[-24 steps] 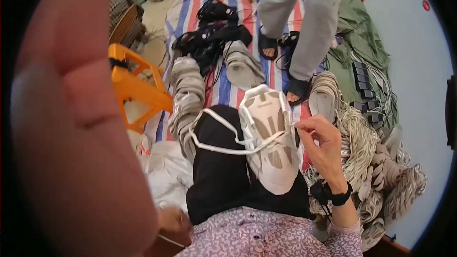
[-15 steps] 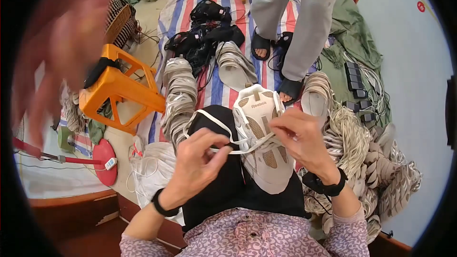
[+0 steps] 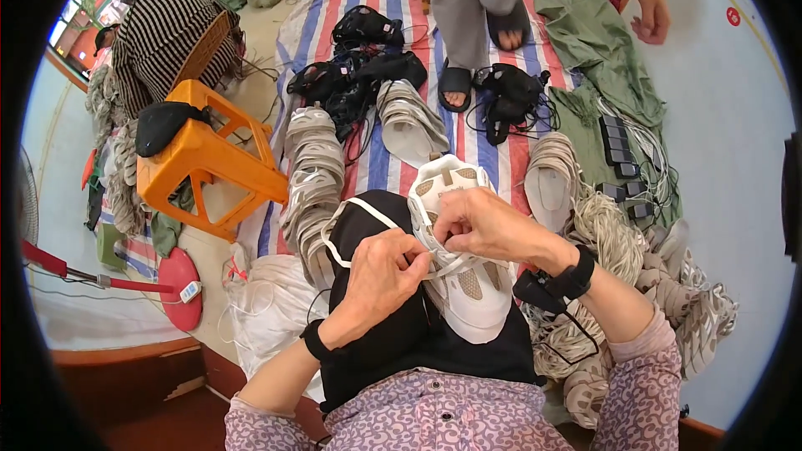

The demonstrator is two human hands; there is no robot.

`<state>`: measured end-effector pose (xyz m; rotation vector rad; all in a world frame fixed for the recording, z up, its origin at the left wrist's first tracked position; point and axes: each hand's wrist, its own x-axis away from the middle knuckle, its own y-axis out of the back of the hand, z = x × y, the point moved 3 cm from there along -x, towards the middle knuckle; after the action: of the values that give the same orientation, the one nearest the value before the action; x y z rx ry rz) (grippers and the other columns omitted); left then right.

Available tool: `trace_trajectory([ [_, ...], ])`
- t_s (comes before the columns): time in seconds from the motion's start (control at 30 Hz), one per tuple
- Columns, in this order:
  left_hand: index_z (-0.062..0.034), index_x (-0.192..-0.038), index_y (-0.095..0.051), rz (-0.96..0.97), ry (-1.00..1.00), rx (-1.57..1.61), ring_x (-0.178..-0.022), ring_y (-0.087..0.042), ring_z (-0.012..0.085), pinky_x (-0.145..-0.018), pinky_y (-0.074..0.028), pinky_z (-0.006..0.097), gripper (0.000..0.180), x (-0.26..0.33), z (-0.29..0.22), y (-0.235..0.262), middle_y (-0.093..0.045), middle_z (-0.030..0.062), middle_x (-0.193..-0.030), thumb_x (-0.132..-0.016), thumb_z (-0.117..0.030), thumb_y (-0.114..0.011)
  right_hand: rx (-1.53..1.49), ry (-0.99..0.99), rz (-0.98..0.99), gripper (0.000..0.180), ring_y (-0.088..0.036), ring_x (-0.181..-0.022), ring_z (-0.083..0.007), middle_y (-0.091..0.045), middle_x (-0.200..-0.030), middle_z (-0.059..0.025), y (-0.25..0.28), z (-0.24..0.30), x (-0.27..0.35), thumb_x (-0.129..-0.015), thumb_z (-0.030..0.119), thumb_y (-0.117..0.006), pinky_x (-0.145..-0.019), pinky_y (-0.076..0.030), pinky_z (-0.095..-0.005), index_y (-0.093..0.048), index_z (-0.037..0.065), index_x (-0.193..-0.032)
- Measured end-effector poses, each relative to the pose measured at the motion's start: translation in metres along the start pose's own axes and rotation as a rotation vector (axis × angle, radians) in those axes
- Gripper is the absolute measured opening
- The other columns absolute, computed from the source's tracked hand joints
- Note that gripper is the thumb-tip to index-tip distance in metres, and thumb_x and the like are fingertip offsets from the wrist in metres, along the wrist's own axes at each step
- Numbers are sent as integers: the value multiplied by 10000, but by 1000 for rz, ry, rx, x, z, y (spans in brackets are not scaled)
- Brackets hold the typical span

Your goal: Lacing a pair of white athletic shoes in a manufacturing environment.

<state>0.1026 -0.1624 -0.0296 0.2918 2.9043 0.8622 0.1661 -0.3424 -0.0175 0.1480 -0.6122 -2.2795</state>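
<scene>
My cream-and-beige shoe upper with mesh panels (image 3: 476, 309) lies across my thighs in black cloth trousers (image 3: 380, 355), toe toward my body. I judge that my lap serves as a rest, leaving both hands free for the lacing. My left hand (image 3: 388, 276) is pinched together at the upper's left side, apparently clamped on the flat off-white lace (image 3: 368, 207), whose slack loops out to my left. My right hand (image 3: 472, 225) curls over the throat; its bunched fingertips are partly hidden, so I cannot tell whether they grip anything.

On the red, white and blue striped sheet (image 3: 501, 163), grey-beige uppers sit nested in a long row (image 3: 313, 175) to my left, probably to save room. A heap of loose cream laces (image 3: 606, 230) lies to my right, seemingly within easy reach.

As for writing, the tongue bears small lettering, partly covered by my right hand. A round red sticker (image 3: 733, 17) on the wall carries a pale mark.
</scene>
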Motion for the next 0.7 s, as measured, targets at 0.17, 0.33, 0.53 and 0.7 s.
trace_trajectory([
  [0.17, 39, -823, -724, 13, -15, -34, -546, -600, 132, -531, -470, 295, 123, -6, 3, 2, -669, 92, -678, -828, -83, -739, 221, 249, -101, 96, -615, -766, -314, -588, -818, -132, -9, 3, -1, -744, -37, -685, -660, -472, -390, -601, -46, -790],
  [0.33, 27, -887, -733, 29, 61, 106, -556, -584, 78, -517, -444, 243, 88, -10, -3, 11, -666, 49, -687, -867, -57, -718, 602, 153, -282, 70, -619, -821, -402, -586, -856, -183, 26, 21, 17, -754, -64, -606, -690, -491, -457, -598, -39, -819],
  [0.53, -6, -940, -740, -90, -223, 13, -584, -594, 150, -532, -443, 277, 113, -40, -21, 11, -607, 80, -736, -853, 24, -675, -207, -135, -347, 99, -643, -872, -186, -637, -966, -103, 69, 20, 52, -882, -5, -678, -794, -512, -302, -580, -17, -882],
  [0.7, -41, -872, -695, 45, -438, -195, -737, -641, 370, -631, -510, 457, 64, -53, -28, -26, -619, 137, -800, -823, -17, -660, -1099, -44, -328, 124, -643, -892, -163, -659, -1028, -108, 23, 0, 75, -1000, 105, -641, -882, -520, -315, -542, 38, -968],
])
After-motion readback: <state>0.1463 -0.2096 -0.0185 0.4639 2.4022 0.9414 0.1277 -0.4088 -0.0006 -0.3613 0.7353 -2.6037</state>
